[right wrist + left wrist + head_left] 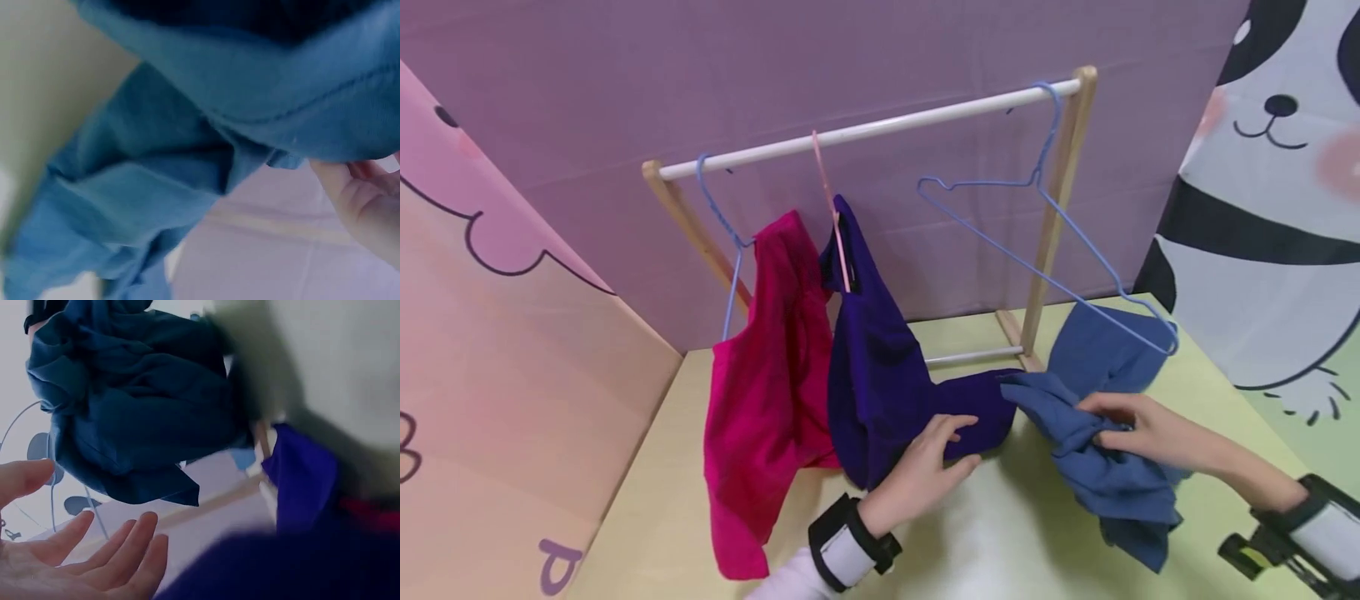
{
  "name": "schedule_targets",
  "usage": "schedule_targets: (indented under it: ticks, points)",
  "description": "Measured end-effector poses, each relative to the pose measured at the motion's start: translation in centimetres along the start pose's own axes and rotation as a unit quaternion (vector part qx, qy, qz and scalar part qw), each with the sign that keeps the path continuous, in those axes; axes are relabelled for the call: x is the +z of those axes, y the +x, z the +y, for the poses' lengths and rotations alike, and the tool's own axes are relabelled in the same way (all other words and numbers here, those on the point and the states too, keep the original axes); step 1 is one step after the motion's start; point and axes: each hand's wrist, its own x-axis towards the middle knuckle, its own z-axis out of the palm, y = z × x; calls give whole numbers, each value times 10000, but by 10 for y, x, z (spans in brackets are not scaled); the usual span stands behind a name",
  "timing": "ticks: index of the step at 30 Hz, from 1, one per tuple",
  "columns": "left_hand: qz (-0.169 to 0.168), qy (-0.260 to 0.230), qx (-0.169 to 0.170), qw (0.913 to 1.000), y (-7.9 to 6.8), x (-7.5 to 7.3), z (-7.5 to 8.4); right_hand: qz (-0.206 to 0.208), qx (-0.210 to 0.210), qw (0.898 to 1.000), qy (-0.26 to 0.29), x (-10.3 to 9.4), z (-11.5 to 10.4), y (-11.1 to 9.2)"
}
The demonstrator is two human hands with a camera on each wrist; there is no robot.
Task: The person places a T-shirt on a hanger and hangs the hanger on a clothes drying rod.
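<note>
A crumpled blue garment hangs from my right hand, whose thumb and fingers pinch its upper part. In the right wrist view, the thumb lies against the edge of the cloth. My left hand is in front of the dark purple garment, with fingers spread and relaxed, pointing toward the blue cloth. The left wrist view shows its palm and fingers apart from the blue garment and holding nothing. Above the right hand, a bare blue hanger hangs from the rack.
The wooden rack with a white rail stands on the pale yellow table. A pink-red garment hangs on a blue hanger at left. A pink hanger carries the purple garment. Printed cloth walls enclose the table.
</note>
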Motion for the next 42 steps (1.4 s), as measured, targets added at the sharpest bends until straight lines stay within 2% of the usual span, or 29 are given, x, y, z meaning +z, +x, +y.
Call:
schedule_targets:
  ticks: [6, 12, 15, 18, 20, 24, 28, 31, 35, 39, 42]
  points:
    - [444, 276, 79, 9986, 0, -17, 4, -1, -142, 9999, -33, -5, -23, 32]
    - [842, 473, 436, 9944, -2, -28, 6, -480, 67, 9986, 213, -3, -37, 61]
    - [1062, 626, 813, 9890, -3, -32, 7, -764, 189, 9958, 468, 3, -39, 74]
    - [1167, 926, 1359, 9795, -4, -35, 8, -949, 536, 9921, 620, 10, -37, 83]
    - [1154, 1188, 1759, 9704, -5, -36, 8, -1069, 852, 9877, 756, 16, -35, 89]
    - [1003, 1511, 2464, 9520, -5, -37, 7, -1307, 1158, 9791, 1039, 28, -29, 98]
    - [876, 1494, 2797, 9443, -4, -38, 4, -1491, 1126, 9736, 1313, 39, -22, 105]
    - [750, 1264, 2816, 9482, -4, -38, 2, -1625, 1181, 9682, 1490, 47, -18, 108]
    - [629, 846, 2533, 9616, -4, -37, 2, -1688, 1553, 9570, 1777, 59, -15, 107]
    - [670, 518, 1952, 9771, -4, -37, 1, -1507, 1983, 9459, 2082, 68, -15, 103]
    - [753, 185, 1437, 9866, -4, -36, 0, -1116, 2144, 9474, 2098, 72, -17, 98]
